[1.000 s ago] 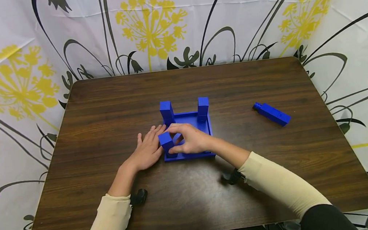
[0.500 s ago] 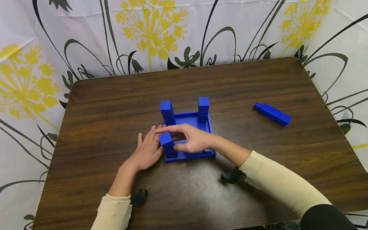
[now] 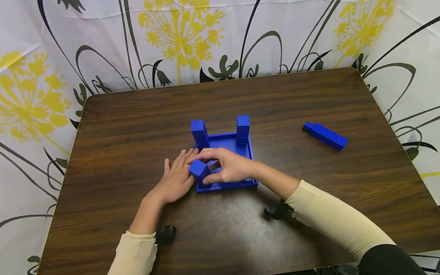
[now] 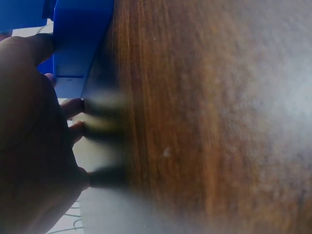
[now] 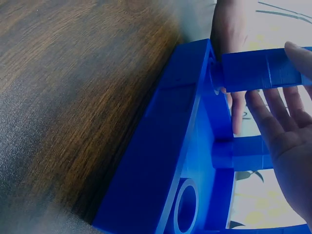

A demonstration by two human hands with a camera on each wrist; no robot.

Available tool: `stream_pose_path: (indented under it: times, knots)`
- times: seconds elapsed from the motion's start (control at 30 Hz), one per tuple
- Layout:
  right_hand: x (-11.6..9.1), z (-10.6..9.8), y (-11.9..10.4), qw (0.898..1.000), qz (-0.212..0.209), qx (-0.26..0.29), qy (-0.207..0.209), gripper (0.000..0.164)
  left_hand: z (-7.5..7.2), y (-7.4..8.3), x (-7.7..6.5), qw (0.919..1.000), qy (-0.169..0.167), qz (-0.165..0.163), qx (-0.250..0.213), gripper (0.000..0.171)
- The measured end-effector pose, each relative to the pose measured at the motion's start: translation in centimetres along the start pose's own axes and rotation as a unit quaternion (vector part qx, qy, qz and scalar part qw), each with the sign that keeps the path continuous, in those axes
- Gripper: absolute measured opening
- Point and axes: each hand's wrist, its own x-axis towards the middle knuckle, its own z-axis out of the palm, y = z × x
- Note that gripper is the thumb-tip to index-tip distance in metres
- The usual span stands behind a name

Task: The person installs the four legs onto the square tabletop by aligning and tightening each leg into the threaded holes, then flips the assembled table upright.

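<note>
A blue, shallow square toy tabletop (image 3: 227,188) lies with its rim up on the table. My right hand (image 3: 232,166) holds the blue square leg (image 3: 199,169) at its near-left corner, thumb on one side and fingers on the other. In the right wrist view this leg (image 5: 261,70) stands in or against the corner socket; whether it is fully seated I cannot tell. My left hand (image 3: 174,179) lies with straight fingers along the tabletop's left side, and its fingers touch the blue wall (image 4: 80,39) in the left wrist view.
Two blue legs, far-left (image 3: 199,134) and far-right (image 3: 243,129), stand upright in the far corners. The near-right corner has a round socket (image 5: 176,207). A loose blue leg (image 3: 326,136) with a threaded end lies to the right on the brown table (image 3: 291,236).
The near-left leg has turned about its length, so a corner now faces forward. My right fingers loosened, stretched past it, then closed round it again. The left hand stays in place.
</note>
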Motion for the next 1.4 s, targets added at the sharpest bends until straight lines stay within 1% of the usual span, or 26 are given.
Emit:
stream_pose_path:
  times: [0.17,0.3,0.47,0.6,0.67,0.87,0.97,1.07,1.17,1.4]
  knots:
    - [0.09,0.23,0.16,1.000,-0.001,0.000,0.014,0.048,0.12,-0.09,0.07,1.0000,-0.002,-0.003,0.002,0.063]
    - [0.02,0.29,0.24,1.000,0.001,-0.024,0.020,0.047,0.04,-0.04,0.07,1.0000,0.001,-0.001,-0.003,0.063]
    - [-0.03,0.30,0.17,0.999,-0.002,-0.049,0.014,0.046,-0.04,0.01,0.02,1.0000,0.002,0.001,-0.005,0.064]
    - [-0.04,0.16,0.15,0.998,-0.013,-0.063,0.002,0.050,-0.08,0.06,-0.02,1.0000,0.002,0.002,-0.005,0.063]
    - [-0.04,0.02,0.21,0.998,-0.018,-0.056,-0.009,0.054,-0.10,0.07,-0.04,1.0000,0.002,0.004,-0.002,0.062]
    - [-0.10,-0.32,0.21,0.999,-0.026,-0.003,-0.048,0.063,-0.05,0.01,0.02,0.9999,0.001,0.010,0.010,0.062]
    - [-0.10,-0.41,0.13,0.998,-0.028,0.001,-0.057,0.063,-0.09,0.04,0.03,0.9999,0.001,0.012,0.010,0.064]
    - [-0.04,-0.47,0.06,0.998,-0.027,0.007,-0.061,0.063,-0.13,0.06,0.01,0.9999,0.001,0.011,0.007,0.064]
    - [-0.05,-0.53,0.01,0.998,-0.016,0.009,-0.061,0.061,-0.13,0.07,0.02,1.0000,0.000,0.007,0.004,0.065]
    - [-0.10,-0.46,-0.02,0.999,0.017,-0.006,-0.044,0.061,-0.08,0.06,0.01,1.0000,-0.003,0.001,-0.002,0.069]
